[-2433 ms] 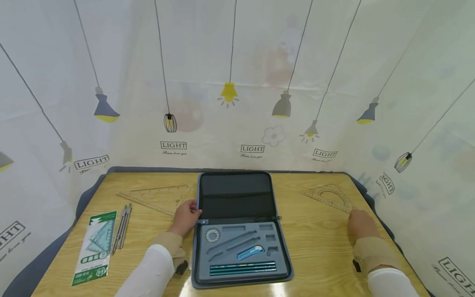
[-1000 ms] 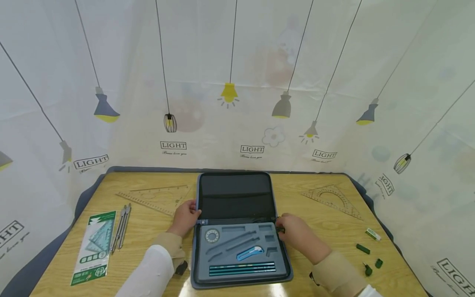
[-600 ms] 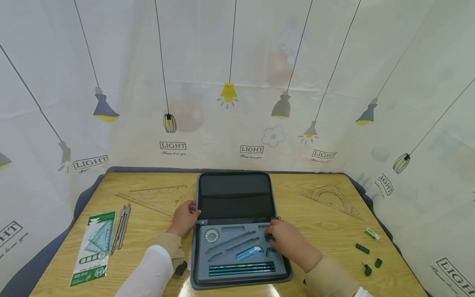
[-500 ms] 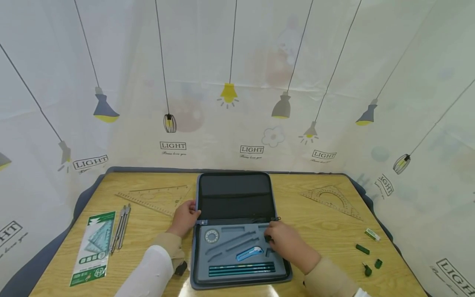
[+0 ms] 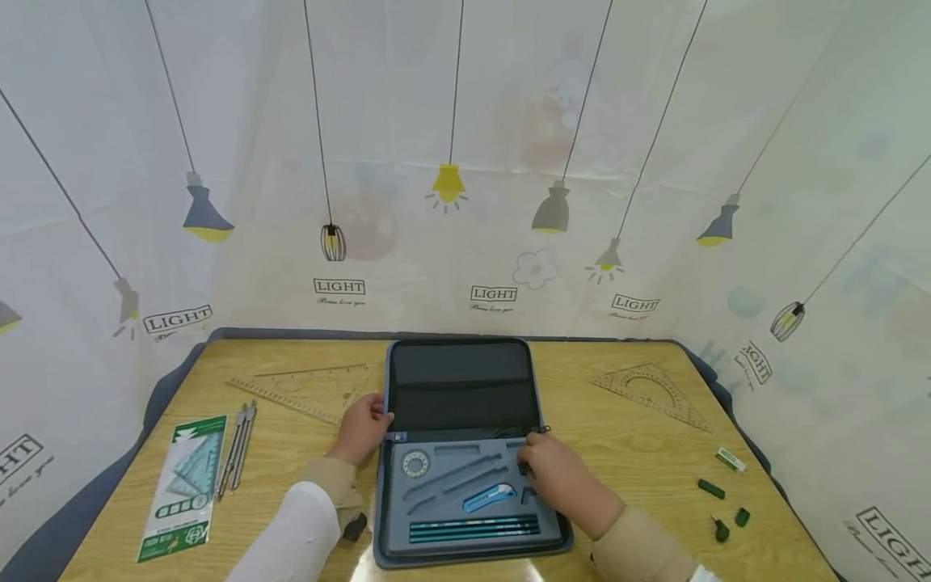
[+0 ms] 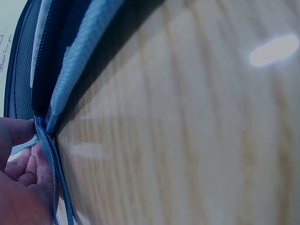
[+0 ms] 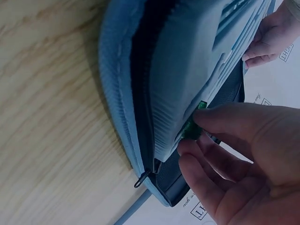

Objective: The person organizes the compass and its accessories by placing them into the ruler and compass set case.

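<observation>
Piece of green plastic (image 7: 190, 129), small, pinched between thumb and fingertips of the right hand (image 5: 563, 478), low at the right part of the grey foam insert (image 5: 402, 525) in the zip case (image 5: 381, 525). Held between a rectangular recess (image 5: 518, 445) on the far side and an L-shaped recess (image 5: 527, 494) on the near side. Long axis slanted in the right wrist view, past the tip of the thumb; mostly hidden by fingers in the head view. Alignment with the foam: not readable. Seated or merely touching: cannot tell. By judgement, a matter of turn and fit rather than travel, with the right hand much the nearer. Well to the left, across the insert, the left hand (image 5: 360, 428), with thumb and fingers clamped on the case's left edge near the hinge. Left of the right fingertips and nearer, a blue utility knife (image 5: 490, 498), then a row of pencils (image 5: 474, 529). Well to the right, on the wooden table (image 5: 625, 436), a green-and-white eraser (image 5: 730, 459) and other small green pieces (image 5: 711, 488).
</observation>
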A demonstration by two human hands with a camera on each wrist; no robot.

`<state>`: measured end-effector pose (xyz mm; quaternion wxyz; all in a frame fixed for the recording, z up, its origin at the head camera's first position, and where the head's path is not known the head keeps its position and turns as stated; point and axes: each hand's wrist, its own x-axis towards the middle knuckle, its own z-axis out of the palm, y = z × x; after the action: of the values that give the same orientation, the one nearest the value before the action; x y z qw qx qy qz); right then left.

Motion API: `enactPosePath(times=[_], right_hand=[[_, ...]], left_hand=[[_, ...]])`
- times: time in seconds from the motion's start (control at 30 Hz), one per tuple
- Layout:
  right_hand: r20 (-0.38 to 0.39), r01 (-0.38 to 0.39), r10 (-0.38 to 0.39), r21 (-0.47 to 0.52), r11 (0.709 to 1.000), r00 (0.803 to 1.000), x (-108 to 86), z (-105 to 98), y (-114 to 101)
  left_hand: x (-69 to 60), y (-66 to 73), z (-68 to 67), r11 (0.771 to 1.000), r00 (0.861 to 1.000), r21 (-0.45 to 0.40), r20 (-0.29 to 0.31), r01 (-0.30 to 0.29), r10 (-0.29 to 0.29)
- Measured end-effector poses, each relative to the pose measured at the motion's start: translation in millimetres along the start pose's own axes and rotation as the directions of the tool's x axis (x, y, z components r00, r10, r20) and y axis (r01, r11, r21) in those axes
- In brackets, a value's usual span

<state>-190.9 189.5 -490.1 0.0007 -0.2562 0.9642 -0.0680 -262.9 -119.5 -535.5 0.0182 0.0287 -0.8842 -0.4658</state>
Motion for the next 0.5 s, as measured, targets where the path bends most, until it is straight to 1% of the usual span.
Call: enactPosePath(times=[0.13,0.23,0.37,0.5], right_hand=[[-0.011,0.02,-0.02,0.049,0.999,1.0,-2.3,-0.2,1.0],[-0.028,0.023,-0.021,0.069,0.997,0.999,-4.1,-0.5,1.1],[-0.049,0.004,-0.001,0.068,0.998,0.999,-4.3,0.1,0.1],[-0.045,-0.002,0.006,0.074,0.997,0.999,-4.1,0.6,-0.9]], left_hand=[[-0.1,0.0,-0.1,1.0,1.0,0.003,-0.002,-0.011,0.011],[0.1,0.3,-0.2,1.0,1.0,0.003,-0.004,-0.019,0.019],[0.7,-0.3,-0.4,0.999,0.999,0.007,-0.008,-0.031,0.031],[1.1,-1.4,-0.6,0.999,0.999,0.01,-0.014,-0.043,0.043]])
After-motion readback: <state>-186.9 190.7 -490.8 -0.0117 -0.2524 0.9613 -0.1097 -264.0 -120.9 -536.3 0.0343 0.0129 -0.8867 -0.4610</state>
